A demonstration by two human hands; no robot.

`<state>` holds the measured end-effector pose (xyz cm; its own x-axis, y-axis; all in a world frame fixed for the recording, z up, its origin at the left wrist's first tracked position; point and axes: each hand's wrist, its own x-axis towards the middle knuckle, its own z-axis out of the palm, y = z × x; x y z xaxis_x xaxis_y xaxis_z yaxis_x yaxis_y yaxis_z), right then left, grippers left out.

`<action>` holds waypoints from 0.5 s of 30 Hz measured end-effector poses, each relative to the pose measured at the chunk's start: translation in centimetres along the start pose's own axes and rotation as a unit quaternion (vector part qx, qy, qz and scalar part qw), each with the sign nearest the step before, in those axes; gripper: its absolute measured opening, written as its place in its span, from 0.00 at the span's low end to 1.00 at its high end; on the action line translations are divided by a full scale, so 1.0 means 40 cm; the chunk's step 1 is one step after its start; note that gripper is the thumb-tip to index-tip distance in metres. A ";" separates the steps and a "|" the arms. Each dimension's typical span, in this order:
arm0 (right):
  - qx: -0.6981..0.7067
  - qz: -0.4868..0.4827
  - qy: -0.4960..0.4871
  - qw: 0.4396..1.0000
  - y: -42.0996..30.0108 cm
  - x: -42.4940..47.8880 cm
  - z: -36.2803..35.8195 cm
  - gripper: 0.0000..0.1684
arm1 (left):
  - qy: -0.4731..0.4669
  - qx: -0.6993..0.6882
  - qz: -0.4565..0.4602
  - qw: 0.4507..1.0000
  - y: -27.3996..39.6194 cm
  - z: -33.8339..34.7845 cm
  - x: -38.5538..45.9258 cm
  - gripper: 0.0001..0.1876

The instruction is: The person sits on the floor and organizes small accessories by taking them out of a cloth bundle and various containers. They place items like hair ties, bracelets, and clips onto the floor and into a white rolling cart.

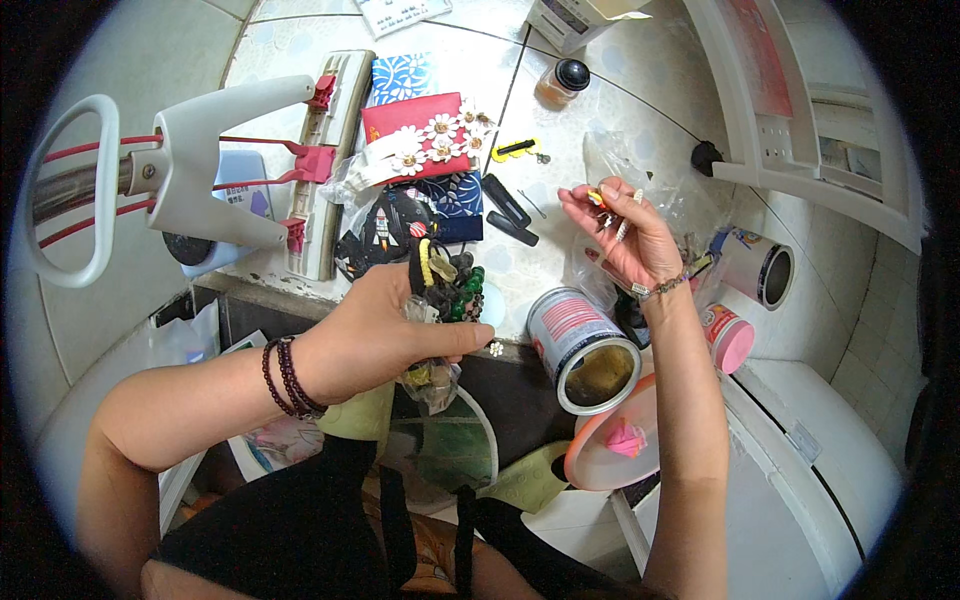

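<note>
A clump of beaded bracelets [471, 289], with green and dark beads, is gripped in my left hand [375, 337]. Crumpled clear plastic [431, 390] hangs below the same hand. My right hand [641, 236], palm turned up, pinches small trinkets between thumb and fingers: a red and yellow piece [596, 198] and a pale beaded hair clip [622, 227]. Between the hands on the tiled surface lie two black hair clips [506, 201] and a thin hairpin [532, 204]. Beyond them is a yellow-edged clip [516, 148]. White daisy ornaments [442, 139] rest on a red pouch [382, 124].
A mop head [311, 165] stands at left by a black rocket-print pouch [382, 225]. An open tin [577, 337] lies tilted near the ledge, above an orange-rimmed basin [611, 480]. Farther right are another tin [757, 266], a pink-lidded tub [731, 341] and a white rack [757, 161].
</note>
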<state>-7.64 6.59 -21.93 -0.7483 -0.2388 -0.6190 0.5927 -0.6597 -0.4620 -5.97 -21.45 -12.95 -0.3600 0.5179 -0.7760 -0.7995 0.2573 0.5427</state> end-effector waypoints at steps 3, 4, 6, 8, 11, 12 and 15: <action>-0.009 0.003 -0.040 0.999 -0.005 0.010 -0.014 0.08 | 0.000 0.003 0.000 1.000 -0.001 -0.006 -0.001 0.07; -0.008 0.004 -0.059 0.998 -0.009 0.015 -0.027 0.09 | 0.000 -0.003 0.002 1.000 0.000 -0.006 -0.002 0.07; -0.038 0.015 -0.068 0.997 -0.017 0.036 -0.058 0.09 | -0.002 -0.014 0.006 1.000 0.001 -0.005 -0.003 0.07; -0.113 0.020 -0.034 0.993 -0.020 0.046 -0.068 0.10 | -0.005 -0.015 0.001 1.000 0.006 -0.005 -0.005 0.08; -0.245 0.016 0.034 0.969 -0.011 0.066 -0.004 0.12 | 0.004 -0.017 0.002 1.000 0.003 -0.005 -0.005 0.07; -0.260 0.011 0.030 0.965 -0.009 0.076 0.009 0.12 | 0.008 -0.018 0.004 1.000 0.002 -0.006 -0.005 0.07; -0.303 -0.012 0.038 0.952 -0.008 0.092 0.042 0.16 | 0.003 -0.021 -0.001 1.000 0.007 -0.007 -0.004 0.07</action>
<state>-11.08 4.75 -22.98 -0.7542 -0.1611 -0.6366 0.6554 -0.1257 -0.7447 -6.29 -21.70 -12.76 -0.3622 0.5124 -0.7786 -0.8193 0.2234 0.5281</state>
